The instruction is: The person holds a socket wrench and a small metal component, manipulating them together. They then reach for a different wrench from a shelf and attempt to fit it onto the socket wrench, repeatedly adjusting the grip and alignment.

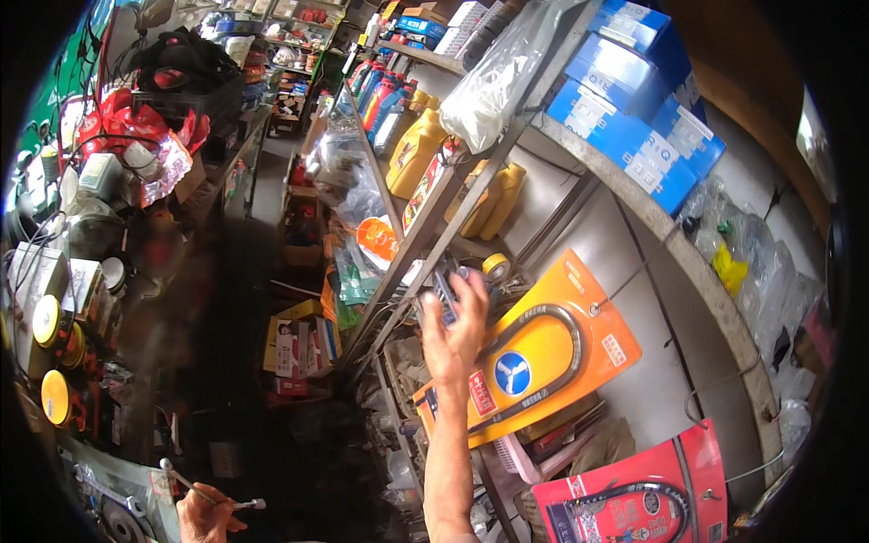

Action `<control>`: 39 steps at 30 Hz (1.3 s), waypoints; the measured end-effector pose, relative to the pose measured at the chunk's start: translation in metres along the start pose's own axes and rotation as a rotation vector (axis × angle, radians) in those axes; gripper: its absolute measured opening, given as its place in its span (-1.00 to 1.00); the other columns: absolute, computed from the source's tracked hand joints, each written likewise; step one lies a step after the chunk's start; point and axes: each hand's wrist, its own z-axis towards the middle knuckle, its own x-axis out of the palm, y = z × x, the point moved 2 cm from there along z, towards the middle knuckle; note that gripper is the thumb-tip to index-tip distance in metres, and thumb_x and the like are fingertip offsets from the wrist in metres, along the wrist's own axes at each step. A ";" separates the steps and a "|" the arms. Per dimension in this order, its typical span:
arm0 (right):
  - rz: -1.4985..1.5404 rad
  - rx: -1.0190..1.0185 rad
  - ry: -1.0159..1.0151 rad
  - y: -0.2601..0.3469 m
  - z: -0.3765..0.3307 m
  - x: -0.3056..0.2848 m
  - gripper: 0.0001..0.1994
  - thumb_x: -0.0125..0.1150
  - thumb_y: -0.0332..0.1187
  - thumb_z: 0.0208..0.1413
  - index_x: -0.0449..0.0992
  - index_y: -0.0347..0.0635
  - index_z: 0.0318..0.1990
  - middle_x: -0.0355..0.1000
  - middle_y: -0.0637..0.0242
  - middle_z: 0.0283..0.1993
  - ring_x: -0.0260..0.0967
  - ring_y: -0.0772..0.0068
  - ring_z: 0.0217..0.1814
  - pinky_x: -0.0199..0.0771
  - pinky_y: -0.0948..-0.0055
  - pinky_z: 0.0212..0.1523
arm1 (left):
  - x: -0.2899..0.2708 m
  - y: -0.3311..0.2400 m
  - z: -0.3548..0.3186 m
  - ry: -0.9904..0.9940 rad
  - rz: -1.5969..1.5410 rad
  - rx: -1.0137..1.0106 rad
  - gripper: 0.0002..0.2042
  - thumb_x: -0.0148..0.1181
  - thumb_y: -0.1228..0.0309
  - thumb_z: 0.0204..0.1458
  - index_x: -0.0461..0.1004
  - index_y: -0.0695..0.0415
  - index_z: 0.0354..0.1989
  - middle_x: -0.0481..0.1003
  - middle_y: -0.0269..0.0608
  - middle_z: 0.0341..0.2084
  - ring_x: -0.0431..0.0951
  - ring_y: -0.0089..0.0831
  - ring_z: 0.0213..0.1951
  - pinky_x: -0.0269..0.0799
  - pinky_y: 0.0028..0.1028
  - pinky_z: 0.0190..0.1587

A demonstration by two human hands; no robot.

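Note:
My left hand [204, 518] shows at the lower left edge, closed around a metal socket wrench [246, 504] with a thin bar and a thicker end. My right hand [455, 330] reaches up to the rack, its fingers curled around a small dark object [444, 288] that is mostly hidden. Just right of those fingers sits a roll of yellow tape [496, 266]. Beside the right forearm hangs an orange-yellow card [579, 337] with a black U-shaped lock on it. Lower down is a red card [634, 498] with a black cable lock.
Metal rack posts [471, 204] slant past the right hand. Yellow jugs [416, 149] and bottles stand on the shelf behind. Blue boxes [625, 109] are stacked upper right. A cluttered bench [90, 244] lines the left, with small cartons [303, 348] low in the aisle.

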 end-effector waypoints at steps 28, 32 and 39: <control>-0.863 0.203 0.116 -0.055 0.043 0.033 -0.63 0.18 -0.35 0.09 0.31 -0.15 0.05 0.36 0.03 0.06 0.28 -0.05 0.12 0.26 0.09 0.13 | -0.009 -0.016 0.178 0.046 -0.017 -0.160 -0.93 0.09 0.47 0.16 0.39 0.21 -0.29 0.44 -0.30 -0.64 0.46 -0.59 -0.61 0.36 -0.64 -0.52; -0.790 0.202 0.090 -0.060 0.040 0.029 -0.61 0.20 -0.39 0.05 0.32 -0.16 0.06 0.36 0.04 0.06 0.27 -0.05 0.12 0.25 0.10 0.14 | 0.001 -0.024 0.193 0.086 -0.049 -0.207 -0.91 0.09 0.46 0.16 0.39 0.22 -0.28 0.44 -0.30 -0.63 0.45 -0.59 -0.61 0.37 -0.64 -0.52; -0.244 0.390 -0.411 -0.063 0.043 0.012 -0.76 0.09 -0.33 0.20 0.47 -0.37 -0.16 0.46 0.11 -0.16 0.40 0.30 -0.07 0.43 0.36 -0.07 | 0.000 -0.023 0.208 0.095 -0.042 -0.213 -0.90 0.10 0.45 0.16 0.39 0.22 -0.28 0.44 -0.30 -0.62 0.45 -0.59 -0.61 0.37 -0.63 -0.51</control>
